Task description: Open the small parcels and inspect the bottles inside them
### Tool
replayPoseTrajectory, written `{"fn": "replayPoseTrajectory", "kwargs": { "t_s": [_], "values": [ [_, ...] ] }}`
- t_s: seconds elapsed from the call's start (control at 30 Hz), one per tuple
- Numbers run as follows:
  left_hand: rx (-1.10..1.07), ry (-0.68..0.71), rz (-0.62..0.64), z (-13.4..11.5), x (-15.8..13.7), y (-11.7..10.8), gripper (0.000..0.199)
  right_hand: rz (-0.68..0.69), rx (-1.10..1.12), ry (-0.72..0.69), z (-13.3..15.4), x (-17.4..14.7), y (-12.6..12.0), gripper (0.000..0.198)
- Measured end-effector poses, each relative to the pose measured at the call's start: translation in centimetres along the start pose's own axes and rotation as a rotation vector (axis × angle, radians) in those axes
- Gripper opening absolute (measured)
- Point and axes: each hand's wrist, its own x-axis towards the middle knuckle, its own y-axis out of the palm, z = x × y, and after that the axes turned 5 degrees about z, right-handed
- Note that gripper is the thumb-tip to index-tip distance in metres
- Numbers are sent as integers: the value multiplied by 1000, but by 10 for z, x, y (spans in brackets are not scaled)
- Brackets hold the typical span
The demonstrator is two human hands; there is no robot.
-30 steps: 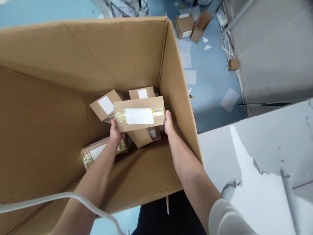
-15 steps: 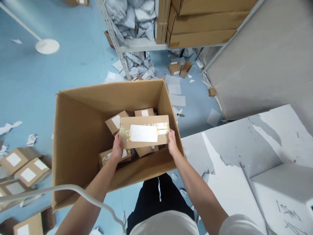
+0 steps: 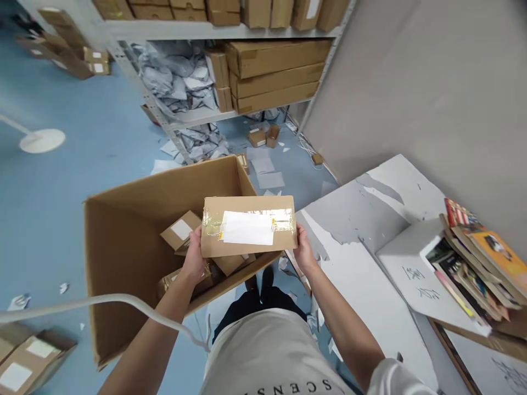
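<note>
Between my two hands is a cardboard box point(image 3: 212, 211), sealed with shiny clear tape and bearing a white label point(image 3: 247, 228) on top. My left hand point(image 3: 195, 257) grips its left end, and my right hand point(image 3: 303, 249) is closed on the right end. The held box is above the right part of a large open carton point(image 3: 119, 219). Inside that carton lie several smaller labelled boxes, one of them a brown box point(image 3: 181, 229) with a white label; others are partly hidden under the held box and my left arm.
A white worktop point(image 3: 349, 274) with torn covering stands to the right, holding a white box of books and envelopes point(image 3: 457, 274). Ahead, a metal shelf point(image 3: 197, 116) carries long cartons and grey bags. Labelled boxes point(image 3: 28, 356) lie at lower left. A pale cable point(image 3: 119, 298) crosses my left arm.
My view has turned right, bringing the worktop and books further into sight. The held box has shifted rightward relative to the large carton, still gripped by both hands.
</note>
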Motion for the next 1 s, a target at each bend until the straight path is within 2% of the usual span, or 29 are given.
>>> {"fn": "replayPoseTrajectory", "kwargs": {
  "t_s": [0.17, 0.37, 0.47, 0.6, 0.77, 1.0],
  "values": [
    [40, -67, 152, 23, 12, 49, 73, -220, 28, -74, 11, -47, -46, 58],
    [176, -184, 438, 78, 18, 140, 73, -578, 149, -153, 9, -129, -123, 52],
    [298, -174, 624, 112, 5, 192, 71, -767, 154, -183, 1, -179, -164, 54],
    [475, -191, 856, 154, -30, 254, 71, -974, 193, -185, -15, -244, -209, 49],
    [608, -302, 1007, 200, -73, 310, 71, -1090, 283, -150, -33, -300, -255, 41],
    [642, -359, 1037, 242, -101, 350, 69, -1117, 306, -114, -57, -337, -298, 44]
  ]
}}
